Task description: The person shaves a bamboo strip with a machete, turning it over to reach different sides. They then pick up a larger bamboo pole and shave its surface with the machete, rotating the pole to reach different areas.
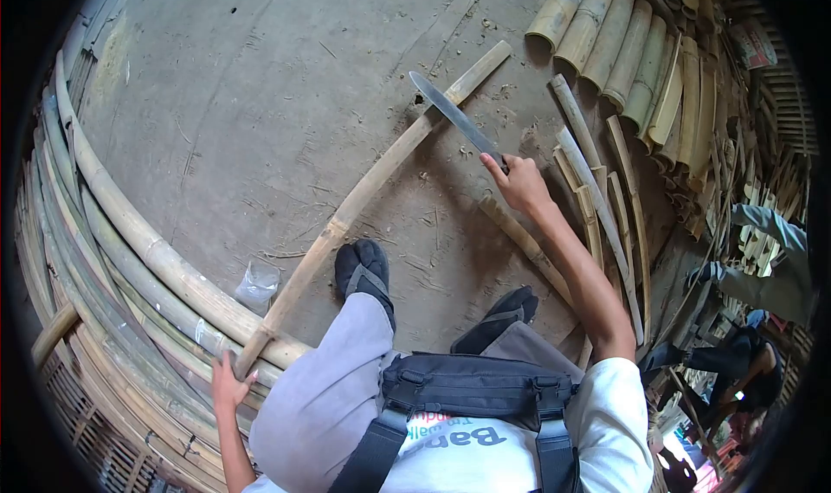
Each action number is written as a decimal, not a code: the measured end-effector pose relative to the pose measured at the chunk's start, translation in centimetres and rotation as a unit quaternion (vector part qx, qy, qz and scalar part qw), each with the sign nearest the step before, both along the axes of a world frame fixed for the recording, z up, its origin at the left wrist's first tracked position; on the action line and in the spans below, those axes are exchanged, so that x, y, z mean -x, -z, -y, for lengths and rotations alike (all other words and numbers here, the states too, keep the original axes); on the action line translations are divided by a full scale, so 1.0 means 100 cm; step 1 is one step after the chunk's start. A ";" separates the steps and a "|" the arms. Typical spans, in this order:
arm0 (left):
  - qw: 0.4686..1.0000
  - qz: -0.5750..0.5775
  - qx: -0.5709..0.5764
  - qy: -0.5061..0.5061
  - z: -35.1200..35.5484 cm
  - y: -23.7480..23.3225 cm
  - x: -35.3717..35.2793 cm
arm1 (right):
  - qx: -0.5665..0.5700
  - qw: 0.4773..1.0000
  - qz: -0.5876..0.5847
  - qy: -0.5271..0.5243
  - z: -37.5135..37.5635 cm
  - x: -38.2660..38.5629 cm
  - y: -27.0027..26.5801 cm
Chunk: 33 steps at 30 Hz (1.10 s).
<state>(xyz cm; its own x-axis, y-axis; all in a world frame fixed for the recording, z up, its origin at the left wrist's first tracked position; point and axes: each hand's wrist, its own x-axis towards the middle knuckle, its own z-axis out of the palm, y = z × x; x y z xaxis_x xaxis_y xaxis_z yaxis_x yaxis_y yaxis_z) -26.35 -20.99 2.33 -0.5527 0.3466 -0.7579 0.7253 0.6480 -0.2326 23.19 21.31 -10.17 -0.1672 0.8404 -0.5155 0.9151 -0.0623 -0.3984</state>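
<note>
My right hand [522,183] is closed round the handle of a machete [463,121], its thumb lying forward along the grip. The long blade points up and left and overlaps the upper part of a split bamboo piece [353,206]. Near the bamboo's lower end, my left hand [230,382] is wrapped round it, beside a stack of long bamboo poles [156,249]. The piece slants across the floor from my left hand towards the upper right, passing just left of my foot [362,268].
Cut bamboo strips [597,207] lie to my right, with a shorter bamboo length [526,244] beside them. Wide bamboo sections [606,47] are stacked at upper right. A clear plastic bag [258,283] sits by the poles. Another person [770,259] is at far right.
</note>
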 end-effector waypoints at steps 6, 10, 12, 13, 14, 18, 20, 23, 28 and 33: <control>0.923 0.232 -0.303 0.056 -0.202 0.010 -0.073 | -0.008 1.000 -0.024 0.011 0.009 0.002 0.010; 0.872 0.276 -0.388 0.117 -0.311 0.097 -0.150 | 0.004 0.998 -0.054 0.040 0.014 0.004 0.014; 0.894 0.278 -0.334 0.108 -0.339 0.123 -0.175 | 0.022 0.995 -0.075 0.064 0.017 0.005 0.013; 0.897 0.299 -0.310 0.100 -0.344 0.130 -0.181 | 0.010 0.997 -0.062 0.053 0.017 0.006 0.012; 0.898 0.299 -0.308 0.101 -0.341 0.135 -0.184 | 0.000 0.998 -0.049 0.043 0.018 0.006 0.011; 0.904 0.332 -0.268 0.022 -0.323 0.140 -0.184 | -0.015 0.999 -0.037 0.007 0.028 0.012 -0.004; 0.913 0.323 -0.250 0.001 -0.310 0.136 -0.179 | -0.027 0.998 -0.005 -0.057 0.035 0.010 -0.002; 0.912 0.348 -0.218 -0.019 -0.299 0.140 -0.174 | -0.016 0.998 -0.004 -0.061 0.036 0.004 0.005; 0.928 0.261 -0.266 0.027 -0.289 0.141 -0.181 | 0.004 0.996 -0.050 0.070 0.004 -0.015 0.024; 0.915 0.296 -0.275 0.013 -0.293 0.143 -0.179 | 0.015 0.998 0.010 -0.057 0.018 0.007 -0.001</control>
<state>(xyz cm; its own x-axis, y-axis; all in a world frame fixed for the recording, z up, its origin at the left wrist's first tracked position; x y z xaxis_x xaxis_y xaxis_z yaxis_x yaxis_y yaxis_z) -8.48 8.34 -11.97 -0.0881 0.7724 -0.6291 0.6365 0.5294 0.5609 22.53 19.55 -10.11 -0.2506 0.8004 -0.5446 0.9247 0.0313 -0.3794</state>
